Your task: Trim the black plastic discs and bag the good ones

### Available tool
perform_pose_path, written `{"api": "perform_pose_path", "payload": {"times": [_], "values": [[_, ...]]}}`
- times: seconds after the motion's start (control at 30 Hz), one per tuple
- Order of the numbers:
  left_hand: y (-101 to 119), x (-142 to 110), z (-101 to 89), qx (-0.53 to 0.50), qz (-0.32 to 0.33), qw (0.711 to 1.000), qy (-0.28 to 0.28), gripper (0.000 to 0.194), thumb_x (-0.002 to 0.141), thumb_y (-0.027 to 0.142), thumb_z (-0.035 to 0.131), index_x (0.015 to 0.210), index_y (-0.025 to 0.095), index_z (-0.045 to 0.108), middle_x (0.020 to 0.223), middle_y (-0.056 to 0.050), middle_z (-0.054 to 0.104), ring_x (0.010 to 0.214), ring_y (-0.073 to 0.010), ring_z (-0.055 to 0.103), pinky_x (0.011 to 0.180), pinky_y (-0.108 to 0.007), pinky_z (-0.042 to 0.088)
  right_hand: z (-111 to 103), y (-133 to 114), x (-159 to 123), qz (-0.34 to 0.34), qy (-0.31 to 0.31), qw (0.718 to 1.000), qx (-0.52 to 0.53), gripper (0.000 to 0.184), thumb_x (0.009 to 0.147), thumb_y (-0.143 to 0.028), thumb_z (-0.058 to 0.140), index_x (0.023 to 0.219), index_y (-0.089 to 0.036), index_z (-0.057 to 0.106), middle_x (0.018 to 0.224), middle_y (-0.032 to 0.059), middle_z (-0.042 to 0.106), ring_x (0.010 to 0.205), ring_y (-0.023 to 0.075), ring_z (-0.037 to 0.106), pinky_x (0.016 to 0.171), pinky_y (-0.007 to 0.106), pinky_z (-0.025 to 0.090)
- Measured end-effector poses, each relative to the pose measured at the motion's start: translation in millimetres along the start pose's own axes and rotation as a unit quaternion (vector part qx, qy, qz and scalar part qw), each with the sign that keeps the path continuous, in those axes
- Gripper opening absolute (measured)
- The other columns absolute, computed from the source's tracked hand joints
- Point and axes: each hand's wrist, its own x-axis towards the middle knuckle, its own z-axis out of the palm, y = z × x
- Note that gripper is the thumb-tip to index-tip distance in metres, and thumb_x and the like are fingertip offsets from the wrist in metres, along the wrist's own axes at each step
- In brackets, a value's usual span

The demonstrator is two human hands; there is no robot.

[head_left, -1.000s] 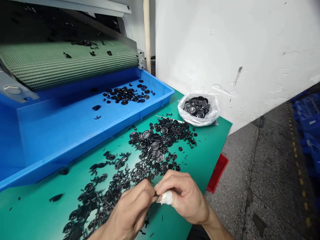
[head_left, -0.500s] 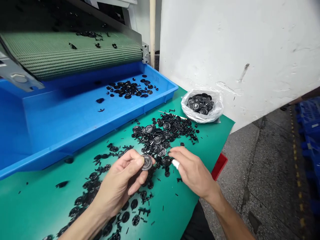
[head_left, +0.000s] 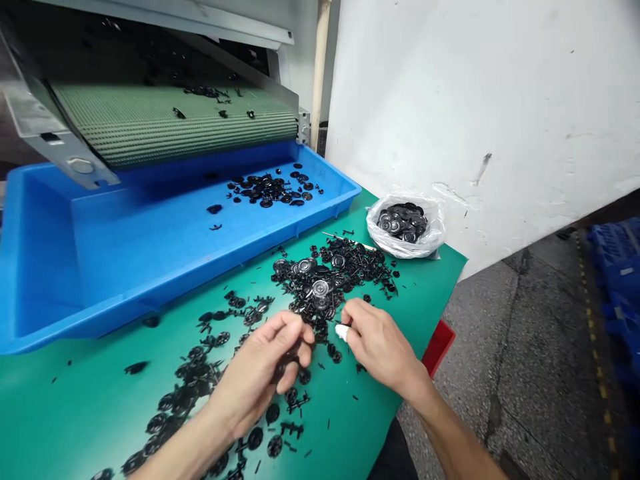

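Observation:
Black round plastic discs and small black sprue-like bits form a pile (head_left: 320, 288) on the green tabletop (head_left: 395, 313). At the near side of this pile is my left hand (head_left: 270, 360), thumb pressed to its curled fingers. Something dark shows within those fingers, too hidden to name. My right hand (head_left: 377, 343) is at the pile's right front edge, its fingertips pinched together over a dark piece I cannot make out. White tape wraps one of its fingertips. More discs and bits (head_left: 187, 387) lie scattered left of and beneath my left forearm.
A clear plastic bag (head_left: 406, 250) full of black discs stands behind the pile. To the left, a blue tray (head_left: 120, 240) holds more black parts below a green conveyor belt (head_left: 190, 130). A white panel (head_left: 450, 100) rises behind; a red bin (head_left: 440, 347) sits beyond the table edge.
The grey-black disc between my left thumb and finger no longer shows there. My right fingers have closed, and the disc beside them is out of sight. The view has shifted slightly.

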Motion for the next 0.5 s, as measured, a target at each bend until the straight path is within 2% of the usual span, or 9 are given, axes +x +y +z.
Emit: {"api": "perform_pose_path", "payload": {"times": [0.07, 0.17, 0.23, 0.3, 0.37, 0.5], "values": [[-5.0, -2.5, 3.0, 0.126, 0.028, 0.992, -0.018, 0.020, 0.092, 0.041, 0.056, 0.093, 0.022, 0.058, 0.062, 0.005, 0.057, 0.045, -0.0071, 0.039, 0.038, -0.014, 0.026, 3.8, 1.6, -2.2, 0.030, 0.024, 0.990, 0.133, 0.034, 0.079, -0.002, 0.043, 0.101, -0.020, 0.061, 0.085, -0.0012, 0.057, 0.065, 0.0116, 0.057, 0.059, 0.026, 0.044], [-13.2, -8.1, 6.9, 0.265, 0.106, 0.958, -0.036, 0.021, 0.094, 0.043, 0.050, 0.099, 0.023, 0.056, 0.066, 0.005, 0.055, 0.058, -0.0118, 0.047, 0.053, -0.021, 0.038, 14.9, -2.7, -6.1, 0.081, 0.018, 0.934, 0.347, 0.033, 0.080, -0.009, 0.048, 0.105, -0.021, 0.066, 0.094, 0.0002, 0.061, 0.062, 0.0093, 0.063, 0.054, 0.022, 0.049], [-17.9, -10.8, 7.5, 0.305, 0.131, 0.942, -0.047, 0.023, 0.095, 0.043, 0.046, 0.094, 0.023, 0.056, 0.070, 0.004, 0.054, 0.062, -0.0134, 0.049, 0.059, -0.024, 0.039, 24.3, -7.7, -10.5, 0.117, 0.027, 0.900, 0.419, 0.022, 0.079, -0.013, 0.055, 0.096, -0.019, 0.068, 0.084, -0.0002, 0.064, 0.060, 0.0105, 0.065, 0.053, 0.021, 0.051], [-20.7, -12.1, 6.4, 0.329, 0.129, 0.934, -0.047, 0.027, 0.096, 0.045, 0.043, 0.087, 0.023, 0.055, 0.066, 0.005, 0.051, 0.060, -0.0139, 0.046, 0.057, -0.024, 0.037, 31.3, -11.9, -16.3, 0.135, 0.037, 0.887, 0.441, 0.020, 0.077, -0.013, 0.058, 0.093, -0.018, 0.068, 0.073, -0.0010, 0.065, 0.060, 0.0125, 0.065, 0.053, 0.021, 0.052], [-20.6, -12.3, 5.1, 0.342, 0.121, 0.930, -0.047, 0.030, 0.097, 0.046, 0.040, 0.084, 0.022, 0.054, 0.061, 0.006, 0.047, 0.058, -0.0142, 0.043, 0.055, -0.024, 0.034, 32.4, -14.2, -22.7, 0.124, 0.026, 0.895, 0.427, 0.023, 0.077, -0.010, 0.054, 0.094, -0.018, 0.066, 0.075, -0.0002, 0.067, 0.063, 0.0139, 0.066, 0.051, 0.021, 0.052], [-14.2, -13.3, 5.7, 0.347, 0.110, 0.929, -0.069, 0.031, 0.097, 0.046, 0.037, 0.083, 0.023, 0.052, 0.060, 0.006, 0.045, 0.057, -0.0146, 0.042, 0.054, -0.024, 0.033, 19.8, -15.7, -31.7, 0.016, 0.023, 0.963, 0.268, 0.030, 0.075, -0.002, 0.048, 0.091, -0.021, 0.065, 0.083, 0.0001, 0.065, 0.073, 0.0138, 0.063, 0.065, 0.024, 0.051]]}}
